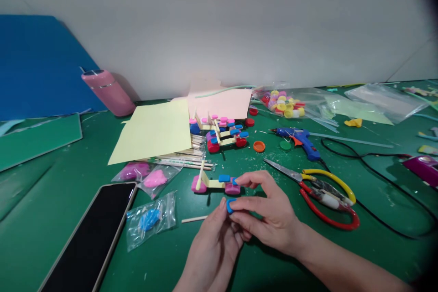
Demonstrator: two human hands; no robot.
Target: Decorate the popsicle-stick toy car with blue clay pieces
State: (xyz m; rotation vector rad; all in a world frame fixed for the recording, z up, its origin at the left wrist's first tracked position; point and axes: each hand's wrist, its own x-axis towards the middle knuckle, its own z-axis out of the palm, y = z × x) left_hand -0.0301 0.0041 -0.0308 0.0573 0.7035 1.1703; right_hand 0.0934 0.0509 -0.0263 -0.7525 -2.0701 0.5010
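Observation:
A small piece of blue clay (230,205) is pinched between the fingers of my left hand (219,242) and my right hand (270,212), low over the table. My right index finger reaches to the blue pad at the right end of a small toy vehicle (216,184) just beyond. This vehicle has pink wheels, a pale stick frame and an upright post at its left. Left of my hands lies a zip bag with blue clay (149,220). A thin pale stick (194,219) rests partly behind my left hand.
Scissors (321,191) and a blue glue gun (297,139) with a looping cord lie at right. Finished-looking toy vehicles (226,137) stand behind. At left are a phone (92,237), yellow paper (153,130) and a pink bottle (111,93). A bag of bottle caps (282,102) sits farther back.

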